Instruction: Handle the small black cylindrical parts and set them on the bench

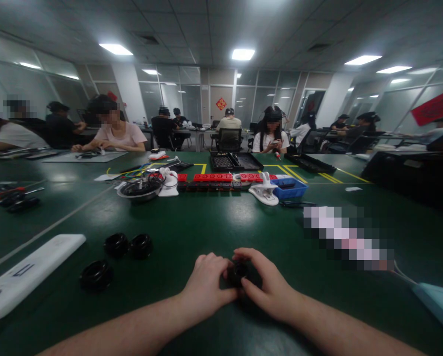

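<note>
Between my two hands is a small round black part (239,271) with a hole in its middle, low over the green table (191,222). My left hand (209,279) grips it from the left, thumb below and fingers curled behind. On the other side my right hand (269,282) closes round it with thumb and forefinger. Some of the part is hidden by my fingers. Three similar black ring-shaped parts, a front one (96,275), a middle one (116,244) and a right one (141,245), lie to the left of my hands.
A long white panel (35,274) lies at left. Farther back stand a metal bowl of cables (139,190), white clamp-like pieces (265,192), a red power-strip-like row (213,178) and a blue bin (291,188). A blurred-out object (345,237) lies right. People sit beyond.
</note>
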{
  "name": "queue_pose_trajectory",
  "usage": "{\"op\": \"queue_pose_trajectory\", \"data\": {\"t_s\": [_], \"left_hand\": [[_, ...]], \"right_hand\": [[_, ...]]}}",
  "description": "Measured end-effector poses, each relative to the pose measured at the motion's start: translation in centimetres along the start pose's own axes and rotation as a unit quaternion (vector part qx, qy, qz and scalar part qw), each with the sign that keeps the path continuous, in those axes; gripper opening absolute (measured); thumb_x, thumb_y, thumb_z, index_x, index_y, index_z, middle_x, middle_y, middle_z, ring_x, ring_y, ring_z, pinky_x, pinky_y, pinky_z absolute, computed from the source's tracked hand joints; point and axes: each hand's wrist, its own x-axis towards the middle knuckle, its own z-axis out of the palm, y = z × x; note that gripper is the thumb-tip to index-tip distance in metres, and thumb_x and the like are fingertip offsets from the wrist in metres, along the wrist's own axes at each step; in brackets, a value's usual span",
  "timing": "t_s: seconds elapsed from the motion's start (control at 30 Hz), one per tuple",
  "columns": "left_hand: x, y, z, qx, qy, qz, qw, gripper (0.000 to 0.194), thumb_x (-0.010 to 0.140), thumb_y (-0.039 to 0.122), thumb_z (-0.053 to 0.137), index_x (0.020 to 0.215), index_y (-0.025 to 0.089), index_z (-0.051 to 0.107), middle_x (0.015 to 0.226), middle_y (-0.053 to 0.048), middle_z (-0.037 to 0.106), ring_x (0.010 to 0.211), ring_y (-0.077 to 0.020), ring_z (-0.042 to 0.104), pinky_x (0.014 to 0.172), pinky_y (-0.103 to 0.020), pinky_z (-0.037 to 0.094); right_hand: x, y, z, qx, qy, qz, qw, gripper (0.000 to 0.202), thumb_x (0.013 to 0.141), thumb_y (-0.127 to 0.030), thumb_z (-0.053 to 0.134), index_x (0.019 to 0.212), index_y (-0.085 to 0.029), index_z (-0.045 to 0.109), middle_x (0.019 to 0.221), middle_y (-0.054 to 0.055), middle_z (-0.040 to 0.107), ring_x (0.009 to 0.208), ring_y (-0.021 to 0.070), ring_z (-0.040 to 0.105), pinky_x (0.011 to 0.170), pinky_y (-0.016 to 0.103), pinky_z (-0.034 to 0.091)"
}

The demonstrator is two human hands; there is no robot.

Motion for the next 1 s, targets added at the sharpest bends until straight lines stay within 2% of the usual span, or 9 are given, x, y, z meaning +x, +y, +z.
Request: {"op": "queue_pose_trajectory", "data": {"t_s": [0.1,0.23,0.4,0.53,0.63,0.83,1.0], "left_hand": [[-0.01,-0.03,0.03,0.006,0.005,0.002,1.000,0.016,0.067,0.030,0.064,0.071,0.019,0.053,0.074,0.003,0.055,0.075,-0.0178,0.047,0.068,-0.028,0.031],[-0.09,-0.10,0.08,-0.004,0.008,0.009,1.000,0.016,0.067,0.030,0.064,0.073,0.020,0.054,0.073,0.003,0.055,0.074,-0.0179,0.047,0.068,-0.028,0.031],[-0.02,0.02,0.05,0.005,0.003,0.003,1.000,0.017,0.068,0.033,0.063,0.073,0.019,0.054,0.075,0.002,0.055,0.075,-0.0184,0.048,0.067,-0.028,0.031],[0.04,0.07,0.02,0.002,0.001,-0.005,1.000,0.017,0.068,0.032,0.063,0.073,0.019,0.053,0.075,0.002,0.055,0.075,-0.0186,0.048,0.067,-0.028,0.031],[0.02,0.02,0.07,-0.002,0.005,-0.005,1.000,0.017,0.067,0.032,0.063,0.072,0.019,0.053,0.074,0.002,0.055,0.074,-0.0184,0.047,0.067,-0.028,0.031],[-0.03,-0.15,0.22,-0.012,0.016,0.012,1.000,0.019,0.068,0.035,0.065,0.073,0.019,0.055,0.072,0.003,0.054,0.072,-0.0174,0.047,0.066,-0.027,0.030],[-0.03,-0.23,0.24,-0.015,0.024,0.017,0.999,0.020,0.068,0.035,0.066,0.073,0.019,0.055,0.072,0.003,0.054,0.072,-0.0174,0.047,0.065,-0.027,0.030]], "right_hand": [[0.17,-0.04,0.08,-0.010,-0.016,0.024,1.000,0.053,0.067,-0.012,0.056,0.116,-0.019,0.040,0.110,0.009,0.054,0.100,0.0234,0.052,0.087,0.040,0.043],[0.38,-0.10,0.23,-0.033,0.002,0.054,0.998,0.041,0.068,-0.016,0.059,0.107,-0.019,0.045,0.097,0.007,0.056,0.089,0.0213,0.055,0.079,0.037,0.046],[0.21,-0.33,0.00,-0.013,0.016,0.019,1.000,0.032,0.071,-0.015,0.055,0.101,-0.020,0.047,0.095,0.006,0.057,0.087,0.0206,0.056,0.077,0.036,0.047],[0.08,-0.43,-0.23,0.002,-0.003,0.001,1.000,0.045,0.067,-0.008,0.050,0.110,-0.020,0.044,0.103,0.008,0.056,0.095,0.0222,0.054,0.084,0.039,0.045],[0.17,-0.36,-0.22,-0.001,-0.024,0.006,1.000,0.052,0.065,-0.009,0.052,0.114,-0.020,0.041,0.109,0.009,0.053,0.100,0.0239,0.052,0.087,0.041,0.043],[0.36,-0.08,0.06,-0.033,0.003,0.051,0.998,0.037,0.072,-0.020,0.057,0.107,-0.018,0.045,0.097,0.007,0.055,0.088,0.0222,0.054,0.078,0.039,0.047],[0.09,-0.11,-0.01,-0.019,0.021,0.014,0.999,0.029,0.074,-0.017,0.054,0.102,-0.019,0.047,0.094,0.006,0.057,0.086,0.0205,0.056,0.077,0.036,0.048]]}}
